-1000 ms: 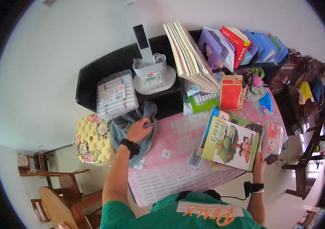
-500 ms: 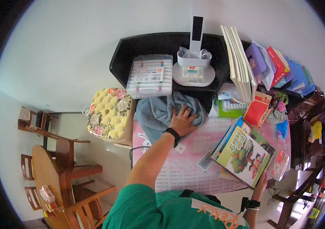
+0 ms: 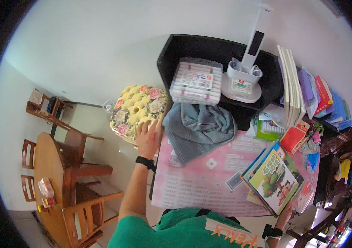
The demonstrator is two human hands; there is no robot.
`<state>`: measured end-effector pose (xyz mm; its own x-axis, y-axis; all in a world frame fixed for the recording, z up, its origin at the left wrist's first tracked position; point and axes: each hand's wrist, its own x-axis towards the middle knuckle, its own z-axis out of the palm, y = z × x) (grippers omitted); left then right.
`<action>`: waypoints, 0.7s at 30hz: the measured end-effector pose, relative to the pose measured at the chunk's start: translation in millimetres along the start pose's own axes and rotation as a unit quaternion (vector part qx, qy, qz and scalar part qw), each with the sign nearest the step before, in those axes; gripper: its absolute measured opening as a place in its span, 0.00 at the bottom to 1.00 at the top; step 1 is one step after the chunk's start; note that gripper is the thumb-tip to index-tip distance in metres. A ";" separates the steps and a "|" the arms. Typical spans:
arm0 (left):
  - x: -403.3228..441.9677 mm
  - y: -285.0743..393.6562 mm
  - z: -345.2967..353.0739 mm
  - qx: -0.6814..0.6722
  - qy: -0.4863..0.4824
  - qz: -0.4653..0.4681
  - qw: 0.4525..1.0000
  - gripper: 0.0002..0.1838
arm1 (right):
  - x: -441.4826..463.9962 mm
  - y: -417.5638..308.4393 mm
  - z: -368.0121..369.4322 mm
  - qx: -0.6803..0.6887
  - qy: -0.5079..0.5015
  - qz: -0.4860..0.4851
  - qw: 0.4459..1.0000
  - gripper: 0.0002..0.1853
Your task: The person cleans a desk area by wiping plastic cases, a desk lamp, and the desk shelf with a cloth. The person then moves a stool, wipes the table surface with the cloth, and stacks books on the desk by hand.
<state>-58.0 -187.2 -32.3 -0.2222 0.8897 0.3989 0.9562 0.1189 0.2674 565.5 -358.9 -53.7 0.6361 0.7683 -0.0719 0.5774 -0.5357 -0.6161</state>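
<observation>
My left hand (image 3: 147, 139), fingers stretched out, is over the near right edge of a yellow tufted, flower-patterned stool (image 3: 135, 108) beside the desk. Whether it presses on the cushion I cannot tell. To its right a bunched blue-grey denim garment (image 3: 200, 129) lies on the desk. My right hand (image 3: 284, 217) grips the lower right corner of a small stack of picture books (image 3: 272, 180), the top one with a tree and cartoon children on its cover. The fingers under the books are partly hidden.
Behind the garment, a clear case of markers (image 3: 197, 81) and a white desk lamp (image 3: 241, 91) stand in a black shelf (image 3: 168, 62). Upright books (image 3: 294, 89) line the right side. A playing card (image 3: 234, 180) lies on the pink desk mat (image 3: 196, 188). Wooden chairs surround a table (image 3: 48, 173).
My left hand has left the denim garment and moved left to the stool. The right hand stays at the books. The view has shifted, so the desk sits further right.
</observation>
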 end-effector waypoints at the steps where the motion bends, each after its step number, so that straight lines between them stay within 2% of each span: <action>1: -9.2 -13.0 5.0 0.057 -0.040 0.013 0.997 0.28 | -2.8 -9.5 -3.9 -0.006 -0.007 0.002 1.000 0.29; 2: -19.6 -24.7 11.0 0.114 -0.083 0.025 0.990 0.29 | -6.0 -17.1 -5.2 -0.015 -0.015 0.004 1.000 0.29; 3: -26.4 -29.4 14.1 0.100 -0.091 0.039 0.990 0.29 | -4.2 -16.2 -7.0 -0.080 -0.017 0.010 0.997 0.28; 6: -36.4 -37.4 27.6 0.076 -0.107 0.070 0.989 0.28 | -5.9 -18.0 -6.1 -0.056 0.005 0.047 0.997 0.27; 9: -36.4 -45.7 32.3 0.098 -0.112 0.074 0.986 0.27 | 1.4 26.2 -8.6 -0.281 0.021 -0.154 0.947 0.27; 12: -36.6 -55.4 29.8 0.111 -0.126 0.107 0.980 0.27 | 9.2 47.0 -9.2 -0.096 0.003 -0.036 0.995 0.27; 15: -38.4 -66.0 32.9 0.117 -0.124 0.144 0.975 0.25 | 11.2 72.0 -4.8 -0.026 0.019 0.042 0.999 0.27; 17: -37.5 -69.7 32.8 0.124 -0.121 0.155 0.973 0.24 | -2.2 50.8 -9.1 -0.076 0.045 -0.006 0.996 0.25; 18: -35.7 -70.6 33.5 0.122 -0.119 0.154 0.973 0.23 | -20.0 18.3 -7.4 -0.100 0.057 -0.029 0.993 0.24; 19: -34.7 -71.2 34.6 0.121 -0.120 0.153 0.973 0.23 | -48.0 -47.0 -5.5 0.026 0.082 0.080 0.993 0.24; 21: -38.8 -73.4 37.6 0.134 -0.137 0.146 0.971 0.22 | -28.7 15.8 -19.5 -0.135 0.073 -0.041 0.987 0.23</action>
<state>-112.4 -213.8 -100.4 0.0900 0.9819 0.1664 0.9942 -0.0786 -0.0737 566.3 -396.2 -46.0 0.6375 0.7647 0.0942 0.7323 -0.5633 -0.3827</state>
